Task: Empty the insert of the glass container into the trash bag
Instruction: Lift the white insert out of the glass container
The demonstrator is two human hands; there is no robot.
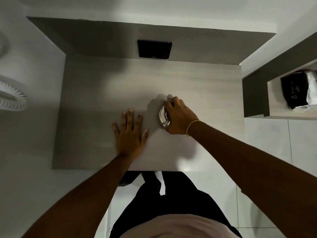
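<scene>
The right hand (178, 117) curls its fingers (169, 104) over the glass container (163, 117), right of the surface's (103, 93) middle, apparently to lift it, while the left hand (130, 133) rests flat with released fingers alongside, seemingly for balance.

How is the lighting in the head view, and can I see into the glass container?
Head view: dim, light falling from the right; table shadowed on its left. The right hand covers much of the glass container; contents unreadable. Wide-angle edges bend.
</scene>
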